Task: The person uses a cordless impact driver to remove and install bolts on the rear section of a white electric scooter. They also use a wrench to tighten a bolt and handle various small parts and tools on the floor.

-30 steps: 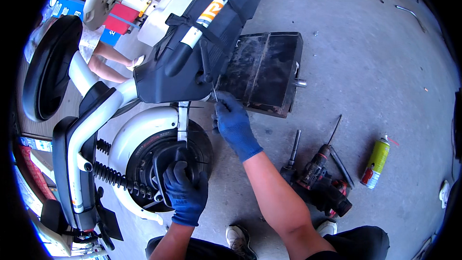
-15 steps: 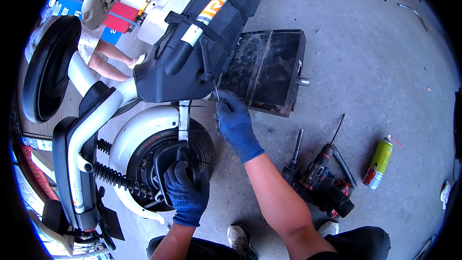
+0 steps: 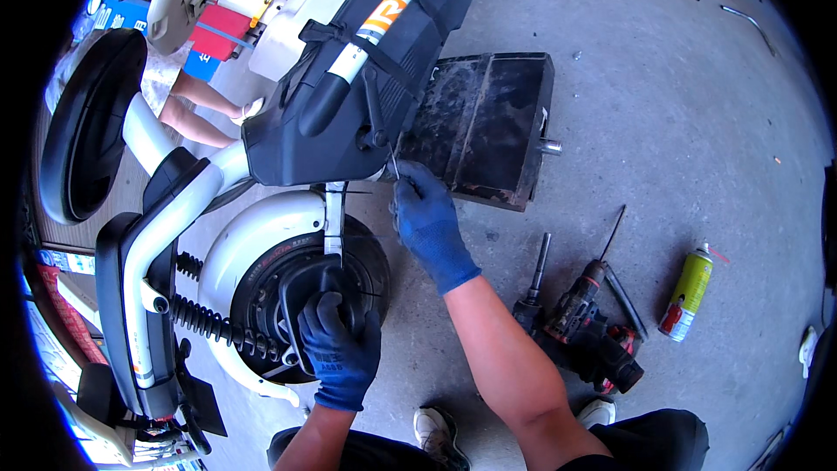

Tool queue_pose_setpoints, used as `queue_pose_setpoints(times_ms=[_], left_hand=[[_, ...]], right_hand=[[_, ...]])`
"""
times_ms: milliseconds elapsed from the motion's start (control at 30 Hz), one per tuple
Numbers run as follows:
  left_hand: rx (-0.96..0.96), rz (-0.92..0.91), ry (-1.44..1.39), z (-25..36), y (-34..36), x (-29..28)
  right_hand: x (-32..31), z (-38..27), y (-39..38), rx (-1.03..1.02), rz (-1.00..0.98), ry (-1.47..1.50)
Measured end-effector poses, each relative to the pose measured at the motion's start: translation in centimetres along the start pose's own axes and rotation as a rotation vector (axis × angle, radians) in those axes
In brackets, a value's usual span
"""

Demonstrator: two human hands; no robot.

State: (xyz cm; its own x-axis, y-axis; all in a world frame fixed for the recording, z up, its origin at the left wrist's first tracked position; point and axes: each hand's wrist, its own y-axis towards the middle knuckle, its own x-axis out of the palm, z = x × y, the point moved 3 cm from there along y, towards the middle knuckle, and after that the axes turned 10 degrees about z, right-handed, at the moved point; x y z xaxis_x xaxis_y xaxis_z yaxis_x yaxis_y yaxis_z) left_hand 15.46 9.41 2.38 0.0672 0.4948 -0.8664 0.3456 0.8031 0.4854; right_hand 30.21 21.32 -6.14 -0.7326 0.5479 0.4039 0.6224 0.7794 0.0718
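A white and black electric scooter (image 3: 336, 135) stands at my left. My left hand (image 3: 338, 351), in a blue work glove, curls its fingers over a black plastic cover (image 3: 323, 282) at the hub of the wheel (image 3: 370, 253). Under the scooter's dark body, my right hand (image 3: 425, 214), gloved alike, is closed with the fingers pinched together. A thin metal rod (image 3: 395, 163) sticks up from those fingers toward the body's lower corner. What the fingertips touch there is partly hidden.
A black metal box (image 3: 488, 126) lies beyond my right hand. To the right, power drills (image 3: 575, 305) and a green spray can (image 3: 686, 292) rest on the concrete floor. A coil spring shock (image 3: 214, 323) sits beside the wheel. Another person's legs (image 3: 196, 109) show at the upper left.
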Motion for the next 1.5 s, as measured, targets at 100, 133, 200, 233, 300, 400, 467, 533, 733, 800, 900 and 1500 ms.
queue_pose_setpoints(times_ms=[100,133,200,233,300,400,467,533,733,800,900,1500], left_hand=[[-0.016,-0.017,-0.016,0.0,0.0,-0.1],[-0.018,-0.018,-0.017,-0.1,-0.1,-0.1],[-0.02,-0.02,-0.024,-0.2,-0.1,0.0],[-0.016,-0.02,-0.034,-0.1,0.0,0.0],[-0.009,-0.018,-0.049,0.2,0.3,-0.3],[0.028,0.035,-0.278,-0.2,2.5,-0.4],[-0.022,0.039,-0.438,1.7,6.1,-0.1],[-0.704,-0.219,-0.923,1.9,10.0,3.6],[-1.138,-0.321,-1.875,1.6,16.6,12.8],[-1.064,-0.565,-1.962,1.1,16.9,13.4],[-1.126,-0.57,-1.798,2.1,16.8,12.2],[-1.156,-0.507,-1.723,2.4,16.3,12.6]], right_hand=[[0.1,0.5,0.0,0.0,-0.015,0.023],[0.0,0.4,0.0,0.014,-0.043,0.033],[0.0,0.6,0.1,0.004,-0.059,0.047],[0.0,0.8,0.3,-0.02,-0.047,0.052],[-0.2,0.8,0.7,-0.045,-0.063,0.004],[-0.9,-0.2,2.2,-0.051,-0.14,-0.16],[-1.3,-0.6,2.9,-0.039,-0.193,-0.304],[-1.7,-3.1,3.1,0.057,-0.312,-0.423],[1.1,-2.4,3.3,0.044,-0.197,-0.394],[1.5,-2.3,3.1,0.079,-0.104,-0.3],[0.8,-1.8,1.7,0.071,-0.074,-0.161],[-0.3,-2.0,1.8,0.023,-0.229,-0.324]])
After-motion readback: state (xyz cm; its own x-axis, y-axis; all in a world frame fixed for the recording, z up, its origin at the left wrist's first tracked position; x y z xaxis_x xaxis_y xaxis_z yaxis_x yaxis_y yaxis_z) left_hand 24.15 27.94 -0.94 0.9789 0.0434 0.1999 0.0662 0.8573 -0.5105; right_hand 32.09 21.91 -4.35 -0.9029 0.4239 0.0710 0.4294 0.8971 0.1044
